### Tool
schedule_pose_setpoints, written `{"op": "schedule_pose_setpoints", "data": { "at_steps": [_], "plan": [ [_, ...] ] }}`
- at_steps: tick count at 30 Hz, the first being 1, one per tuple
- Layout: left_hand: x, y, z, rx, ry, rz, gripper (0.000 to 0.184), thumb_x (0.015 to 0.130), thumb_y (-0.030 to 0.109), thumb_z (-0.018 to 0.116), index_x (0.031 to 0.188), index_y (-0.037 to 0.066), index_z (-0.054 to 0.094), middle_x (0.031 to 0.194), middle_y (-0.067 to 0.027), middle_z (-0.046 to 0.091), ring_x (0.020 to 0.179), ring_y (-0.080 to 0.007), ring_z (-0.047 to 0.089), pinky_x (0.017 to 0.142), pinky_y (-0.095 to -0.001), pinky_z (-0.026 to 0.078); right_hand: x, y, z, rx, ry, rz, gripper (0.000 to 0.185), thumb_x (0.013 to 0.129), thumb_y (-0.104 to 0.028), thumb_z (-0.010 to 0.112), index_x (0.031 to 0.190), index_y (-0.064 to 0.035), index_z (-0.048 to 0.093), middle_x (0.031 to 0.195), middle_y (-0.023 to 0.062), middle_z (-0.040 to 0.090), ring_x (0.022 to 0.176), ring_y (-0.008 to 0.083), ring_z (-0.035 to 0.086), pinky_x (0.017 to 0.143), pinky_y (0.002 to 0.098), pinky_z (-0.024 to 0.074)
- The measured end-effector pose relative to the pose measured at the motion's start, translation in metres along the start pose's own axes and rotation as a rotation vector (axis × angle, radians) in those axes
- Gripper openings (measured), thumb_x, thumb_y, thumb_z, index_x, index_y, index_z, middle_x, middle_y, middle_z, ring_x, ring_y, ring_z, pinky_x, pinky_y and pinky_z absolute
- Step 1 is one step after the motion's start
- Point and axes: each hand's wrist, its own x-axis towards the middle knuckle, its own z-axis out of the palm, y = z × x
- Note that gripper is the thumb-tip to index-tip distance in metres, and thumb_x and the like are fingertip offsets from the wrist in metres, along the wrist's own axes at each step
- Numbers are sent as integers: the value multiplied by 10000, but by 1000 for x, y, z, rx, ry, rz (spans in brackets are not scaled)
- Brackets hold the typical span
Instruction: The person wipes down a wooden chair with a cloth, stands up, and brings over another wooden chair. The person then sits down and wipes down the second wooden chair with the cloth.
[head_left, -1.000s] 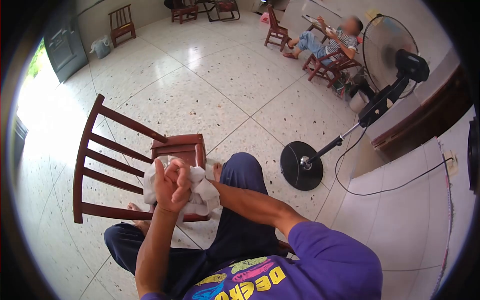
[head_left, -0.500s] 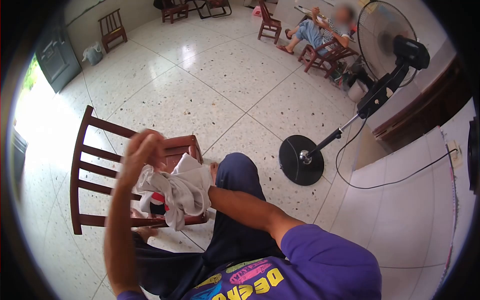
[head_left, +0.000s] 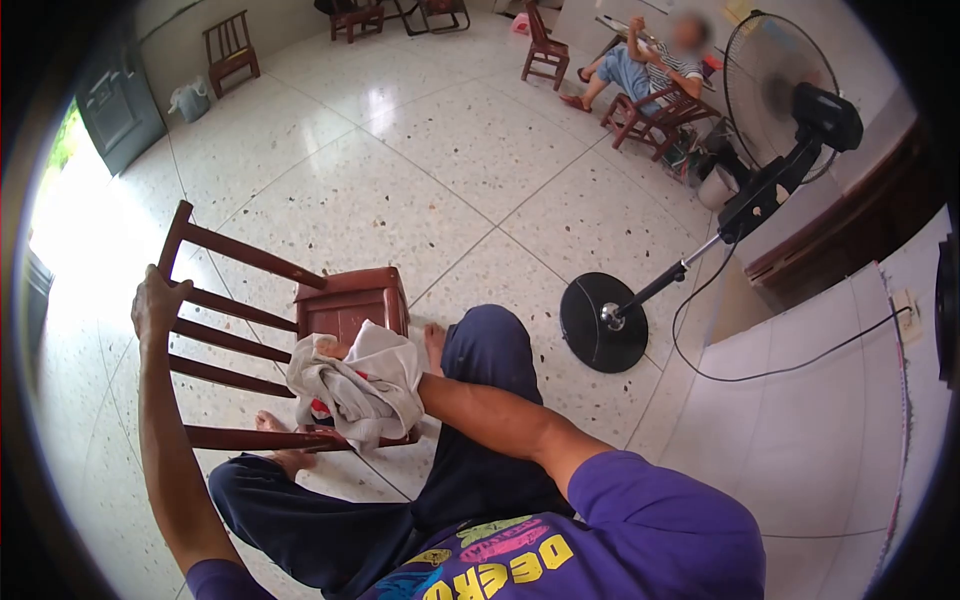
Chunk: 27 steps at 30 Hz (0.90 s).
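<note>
A small red-brown wooden chair [head_left: 350, 310] stands in front of me, its slatted back to the left. My left hand [head_left: 158, 304] is closed around the outer frame of the chair back, near the upper slats. A crumpled pale grey-white cloth [head_left: 365, 395] with red patches lies bunched over the chair seat. My right forearm runs into this cloth, which wraps and hides most of my right hand [head_left: 337, 348]; only a bit of the fingers seems to show at the cloth's upper edge. My bare feet rest on the floor beside the chair.
A standing fan [head_left: 605, 320] is at the right, its cord [head_left: 770, 375] running to a wall socket. Farther back a person [head_left: 650, 75] sits in a wooden chair. More chairs [head_left: 232, 55], a bin with a bag [head_left: 188, 102] and an open door [head_left: 120, 115] line the far side.
My left hand has moved left and down from above the seat to the chair back and closed on it. The cloth has shifted slightly, covering more of its dark and red part.
</note>
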Motion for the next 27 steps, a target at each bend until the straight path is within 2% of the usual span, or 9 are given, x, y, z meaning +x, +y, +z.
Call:
{"op": "schedule_pose_setpoints", "data": {
  "at_steps": [2, 11, 17, 20, 22, 23, 24, 26, 27],
  "plan": [
    [7, -9, 5, -85, -25, -28, 500, 796, 381, 795, 1052, -6, 609, 943, -215, 723, 907, -391, 707, 813, -500, 533, 2, -1, 0, 5, 1, -9, 375, 1001, -459, 599, 1047, -90, 646, 828, 46, 673, 703, 180, 666, 681, 331, 577],
    [-25, -12, -16, -195, -6, -31, 408, 842, 336, 767, 1044, 11, 626, 947, -186, 732, 882, -358, 713, 790, -479, 527, -14, -62, 14, 110, -169, -162, 377, 1004, -463, 593, 1036, -90, 642, 817, 46, 669, 694, 180, 662, 673, 329, 575],
    [-66, 1, -41, -341, 50, 38, 342, 864, 289, 758, 1032, 8, 660, 821, -153, 717, 730, -270, 694, 706, -417, 526, -32, -112, 29, 160, -324, -305, 379, 1005, -465, 590, 1029, -91, 640, 809, 46, 666, 688, 179, 660, 668, 328, 573],
    [-88, 11, -57, -335, 43, 55, 343, 873, 282, 744, 1057, 6, 659, 803, -148, 706, 724, -254, 692, 694, -408, 523, -30, -131, 37, 138, -344, -405, 380, 1006, -467, 588, 1026, -91, 639, 806, 46, 665, 685, 179, 658, 666, 327, 573],
    [-101, 7, -63, -333, 57, 50, 342, 879, 277, 737, 1071, 6, 657, 794, -143, 700, 710, -249, 687, 681, -404, 523, -21, -144, 44, 14, -252, -538, 380, 1007, -467, 586, 1023, -91, 638, 803, 46, 664, 683, 179, 657, 664, 327, 572],
    [-106, 2, -63, -339, 75, 58, 339, 882, 274, 734, 1074, 7, 655, 793, -141, 699, 701, -245, 683, 675, -405, 522, -16, -146, 49, -105, -119, -670, 377, 1016, -485, 566, 944, -119, 617, 750, 31, 628, 647, 158, 624, 618, 310, 548],
    [-108, -1, -62, -345, 92, 68, 336, 885, 271, 731, 1078, 8, 654, 793, -139, 699, 693, -240, 679, 670, -405, 522, 11, -155, 26, -296, -3, -719, 439, 987, -518, 586, 998, -83, 640, 817, 93, 684, 696, 238, 669, 660, 355, 564],
    [-111, -5, -62, -347, 114, 94, 325, 890, 264, 725, 1080, 10, 651, 790, -138, 696, 680, -234, 673, 665, -406, 522, 70, -163, -15, -902, 357, -881, 478, 994, -509, 571, 1055, -44, 661, 916, 115, 721, 769, 263, 702, 696, 381, 572],
    [-113, -4, -64, -344, 105, 92, 318, 892, 260, 724, 1078, 12, 651, 797, -140, 697, 692, -232, 677, 672, -403, 525, 66, -158, -15, -1128, 443, -777, 578, 968, -569, 555, 1123, -21, 657, 993, 164, 726, 858, 316, 712, 764, 404, 572]
  ]
}}
